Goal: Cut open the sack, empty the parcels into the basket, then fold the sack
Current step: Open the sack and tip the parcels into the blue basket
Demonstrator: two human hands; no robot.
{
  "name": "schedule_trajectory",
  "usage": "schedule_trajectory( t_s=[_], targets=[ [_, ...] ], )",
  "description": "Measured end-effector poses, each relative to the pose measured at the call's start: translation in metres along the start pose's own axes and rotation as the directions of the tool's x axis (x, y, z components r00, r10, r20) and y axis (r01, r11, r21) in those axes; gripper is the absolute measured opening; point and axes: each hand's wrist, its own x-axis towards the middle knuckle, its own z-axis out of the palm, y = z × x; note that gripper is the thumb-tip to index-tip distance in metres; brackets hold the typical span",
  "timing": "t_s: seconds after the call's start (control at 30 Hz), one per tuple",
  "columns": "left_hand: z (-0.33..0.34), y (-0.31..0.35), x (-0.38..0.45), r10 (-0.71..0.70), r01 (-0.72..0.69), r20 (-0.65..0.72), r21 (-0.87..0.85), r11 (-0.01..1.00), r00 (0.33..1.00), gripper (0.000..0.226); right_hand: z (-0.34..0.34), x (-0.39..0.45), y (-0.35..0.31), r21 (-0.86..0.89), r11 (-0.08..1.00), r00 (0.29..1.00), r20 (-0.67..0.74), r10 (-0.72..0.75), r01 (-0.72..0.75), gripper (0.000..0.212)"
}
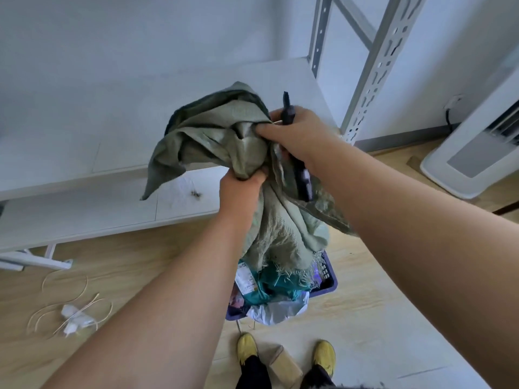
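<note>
Pale wall (140,37) is backing a white shelf (84,136); a slotted upright (384,63) is rising right, wood floor (365,276) lying below, white heater (477,153) standing beside.

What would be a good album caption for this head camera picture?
Both hands, left hand and right hand, grip a crumpled green sack above a purple basket of parcels.

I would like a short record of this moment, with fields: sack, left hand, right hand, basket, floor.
sack: green woven sack, bunched, held up above the basket, frayed cut edge hanging down
left hand: left hand grips the sack from below
right hand: right hand grips the sack and a dark tool; which tool, cannot tell
basket: purple basket, holds parcels
floor: loose cord at left; cardboard box between the yellow shoes
</note>
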Motion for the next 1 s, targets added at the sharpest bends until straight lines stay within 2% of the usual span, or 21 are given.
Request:
schedule_trajectory(
  t_s=[0.07,0.13,0.2,0.27,0.3,0.33,0.43,0.47,0.5,0.53,0.6,0.67,0.73,0.83,0.87,0.93,1.0],
  targets=[
    [-0.003,-0.001,0.006,-0.082,0.077,-0.047,-0.097,0.992,0.996,0.023,-0.004,-0.002,0.015,-0.233,0.969,0.996,-0.027,-0.089,0.080,0.057],
    [-0.007,-0.002,0.011,-0.138,0.128,-0.074,-0.121,0.984,0.988,0.022,-0.006,-0.009,0.035,-0.464,0.879,0.989,-0.029,-0.142,0.112,0.081],
    [-0.012,-0.001,0.015,-0.216,0.206,-0.051,-0.154,0.966,0.975,0.032,-0.005,-0.016,0.059,-0.593,0.801,0.996,0.006,-0.093,0.079,0.100],
    [-0.011,0.002,0.015,-0.267,0.270,0.043,-0.198,0.942,0.963,0.046,0.000,-0.023,0.080,-0.606,0.796,0.998,0.056,0.023,0.015,0.110],
    [-0.008,0.003,0.012,-0.275,0.287,0.085,-0.199,0.937,0.958,0.051,0.005,-0.027,0.087,-0.556,0.831,0.995,0.074,0.068,-0.015,0.106],
    [-0.006,0.003,0.011,-0.270,0.289,0.116,-0.201,0.936,0.956,0.055,0.010,-0.031,0.093,-0.484,0.874,0.993,0.078,0.087,-0.038,0.093],
    [-0.006,-0.001,0.008,-0.136,0.179,0.165,-0.283,0.942,0.977,0.051,0.016,-0.031,0.101,-0.273,0.956,0.994,-0.052,0.099,-0.110,0.037],
    [-0.009,-0.001,0.008,-0.078,0.124,0.184,-0.256,0.959,0.980,0.055,0.014,-0.027,0.102,-0.222,0.964,0.987,-0.106,0.123,-0.144,0.027],
    [-0.014,-0.002,0.006,-0.026,0.057,0.192,-0.157,0.986,0.981,0.061,0.011,-0.025,0.102,-0.189,0.966,0.979,-0.143,0.148,-0.174,0.021],
    [-0.019,-0.005,0.005,0.005,-0.004,0.197,-0.001,1.000,0.980,0.067,0.008,-0.022,0.101,-0.174,0.965,0.972,-0.162,0.169,-0.197,0.021],
    [-0.025,-0.019,-0.003,-0.013,-0.063,0.224,0.330,0.942,0.975,0.069,0.002,-0.018,0.100,-0.161,0.962,0.968,-0.159,0.195,-0.220,0.024],
    [-0.025,-0.037,-0.010,-0.051,-0.077,0.259,0.461,0.884,0.964,0.055,0.000,-0.021,0.093,-0.128,0.971,0.975,-0.117,0.189,-0.203,0.022],
    [-0.021,-0.039,-0.014,-0.020,-0.057,0.165,0.448,0.892,0.986,0.036,0.001,-0.023,0.080,-0.102,0.982,0.986,-0.072,0.149,-0.156,0.021],
    [-0.019,-0.019,-0.009,0.085,-0.079,-0.004,0.331,0.940,0.996,0.028,0.002,-0.023,0.052,-0.026,0.999,0.995,-0.095,0.037,-0.039,0.017],
    [-0.019,-0.011,-0.008,0.126,-0.116,-0.018,0.285,0.951,0.992,0.026,0.001,-0.023,0.043,0.001,1.000,0.994,-0.111,-0.002,0.002,0.017],
    [-0.020,0.001,-0.006,0.168,-0.162,0.005,0.299,0.940,0.986,0.025,0.001,-0.021,0.036,0.016,0.999,0.992,-0.119,-0.034,0.036,0.017],
    [-0.022,0.004,-0.006,0.169,-0.179,0.057,0.358,0.917,0.984,0.028,0.000,-0.023,0.036,0.005,1.000,0.995,-0.096,0.007,-0.006,0.015]
  ],
)
